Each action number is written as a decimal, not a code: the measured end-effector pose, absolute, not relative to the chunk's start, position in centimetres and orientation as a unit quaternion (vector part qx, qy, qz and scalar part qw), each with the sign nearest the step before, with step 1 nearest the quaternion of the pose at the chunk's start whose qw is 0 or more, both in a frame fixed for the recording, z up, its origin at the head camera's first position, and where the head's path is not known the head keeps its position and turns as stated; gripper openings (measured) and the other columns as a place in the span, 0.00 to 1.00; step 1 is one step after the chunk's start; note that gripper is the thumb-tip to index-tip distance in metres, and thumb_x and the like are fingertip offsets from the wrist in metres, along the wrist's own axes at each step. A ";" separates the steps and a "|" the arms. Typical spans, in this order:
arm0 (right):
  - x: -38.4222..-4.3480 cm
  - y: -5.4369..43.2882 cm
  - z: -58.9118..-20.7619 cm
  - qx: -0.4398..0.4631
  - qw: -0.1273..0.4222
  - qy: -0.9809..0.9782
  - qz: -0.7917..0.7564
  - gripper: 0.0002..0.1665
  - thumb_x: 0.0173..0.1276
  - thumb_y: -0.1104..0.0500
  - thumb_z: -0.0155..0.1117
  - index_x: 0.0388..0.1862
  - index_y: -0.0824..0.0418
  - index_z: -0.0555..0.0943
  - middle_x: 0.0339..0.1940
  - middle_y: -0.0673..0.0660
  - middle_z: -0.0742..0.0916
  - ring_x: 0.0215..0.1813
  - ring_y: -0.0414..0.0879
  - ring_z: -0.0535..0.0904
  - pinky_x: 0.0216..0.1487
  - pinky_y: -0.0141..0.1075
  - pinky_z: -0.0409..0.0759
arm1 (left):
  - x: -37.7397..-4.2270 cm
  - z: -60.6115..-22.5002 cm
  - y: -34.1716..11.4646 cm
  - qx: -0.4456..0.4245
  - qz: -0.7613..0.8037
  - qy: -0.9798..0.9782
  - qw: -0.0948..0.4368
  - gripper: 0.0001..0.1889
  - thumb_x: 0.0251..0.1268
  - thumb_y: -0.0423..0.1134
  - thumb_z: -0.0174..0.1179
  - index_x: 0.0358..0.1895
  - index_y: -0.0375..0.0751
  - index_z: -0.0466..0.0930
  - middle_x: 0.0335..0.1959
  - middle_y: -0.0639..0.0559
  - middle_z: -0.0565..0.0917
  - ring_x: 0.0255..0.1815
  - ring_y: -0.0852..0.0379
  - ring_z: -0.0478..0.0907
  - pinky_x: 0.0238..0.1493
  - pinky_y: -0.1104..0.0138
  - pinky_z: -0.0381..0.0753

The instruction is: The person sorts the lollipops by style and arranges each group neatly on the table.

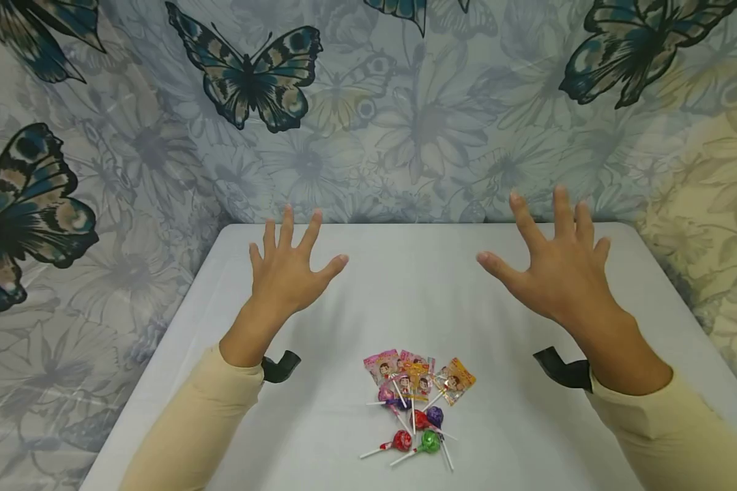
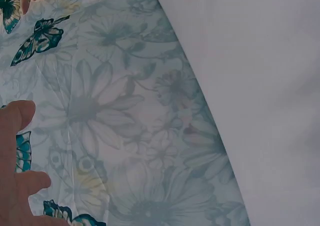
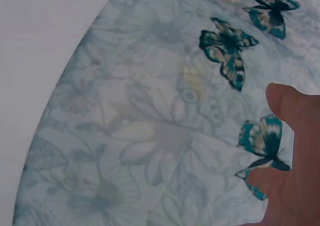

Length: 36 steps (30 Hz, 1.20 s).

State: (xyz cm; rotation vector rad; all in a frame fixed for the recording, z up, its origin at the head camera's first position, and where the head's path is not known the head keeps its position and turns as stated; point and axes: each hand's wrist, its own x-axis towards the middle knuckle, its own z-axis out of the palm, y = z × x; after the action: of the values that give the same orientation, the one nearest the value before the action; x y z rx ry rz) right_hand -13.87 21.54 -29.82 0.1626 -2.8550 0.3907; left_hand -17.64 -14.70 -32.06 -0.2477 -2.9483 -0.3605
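Note:
Both hands are raised over the white table with fingers spread and nothing in them. My left hand (image 1: 285,276) is above the table's left half, and its fingers show at the left edge of the left wrist view. On the other side my right hand (image 1: 559,276) is held up the same way, its thumb pointing inward. Between the forearms, nearer the front, lies a pile of candy. It has a green lollipop (image 1: 430,441), a red lollipop (image 1: 402,440), a purple lollipop (image 1: 435,416), and several pink and orange candy packets, one orange packet (image 1: 455,380) lying at the right.
The white table (image 1: 405,293) reaches back to a wall covering (image 1: 430,136) printed with flowers and butterflies, which also runs down both sides. Black straps stick out from the left sleeve (image 1: 190,423) and the right sleeve (image 1: 669,436).

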 end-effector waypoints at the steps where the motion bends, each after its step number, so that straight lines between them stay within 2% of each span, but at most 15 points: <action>1: -13.7 21.5 -29.9 0.059 0.131 -0.980 0.136 0.54 0.63 0.26 0.52 0.80 0.46 0.45 0.76 0.69 0.38 0.72 0.75 0.33 0.51 0.80 0.39 | -17.5 -32.2 -14.6 -0.085 -0.121 -0.986 0.083 0.47 0.56 0.80 0.36 0.78 0.63 0.43 0.78 0.43 0.36 0.74 0.34 0.33 0.60 0.30 0.38; 14: -11.6 21.0 -32.2 0.096 0.184 -0.966 0.152 0.53 0.60 0.32 0.61 0.78 0.50 0.54 0.75 0.73 0.48 0.71 0.76 0.44 0.55 0.75 0.47 | -15.8 -35.7 -14.0 -0.109 -0.149 -0.980 0.077 0.45 0.60 0.76 0.40 0.77 0.61 0.48 0.77 0.42 0.42 0.74 0.33 0.39 0.62 0.33 0.43; 28: -9.5 20.2 -36.1 0.130 0.174 -0.958 0.188 0.52 0.59 0.36 0.65 0.78 0.51 0.56 0.75 0.72 0.51 0.70 0.77 0.45 0.61 0.71 0.42 | -13.7 -40.7 -13.0 -0.195 -0.215 -0.953 0.089 0.42 0.62 0.69 0.50 0.76 0.55 0.57 0.76 0.41 0.50 0.73 0.34 0.45 0.64 0.38 0.49; 36: -8.6 19.8 -38.1 0.139 0.171 -0.955 0.198 0.53 0.58 0.38 0.68 0.78 0.50 0.56 0.75 0.72 0.53 0.70 0.77 0.46 0.61 0.71 0.43 | -12.8 -42.5 -12.8 -0.238 -0.255 -0.932 0.094 0.41 0.60 0.65 0.57 0.74 0.51 0.61 0.76 0.47 0.52 0.73 0.37 0.48 0.63 0.38 0.51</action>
State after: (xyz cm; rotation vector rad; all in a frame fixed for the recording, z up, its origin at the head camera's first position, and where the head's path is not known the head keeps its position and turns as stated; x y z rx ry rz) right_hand -8.61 19.81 -38.08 0.3948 -2.7125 0.5619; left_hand -12.83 -12.75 -42.48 -0.7071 -2.7667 -0.7566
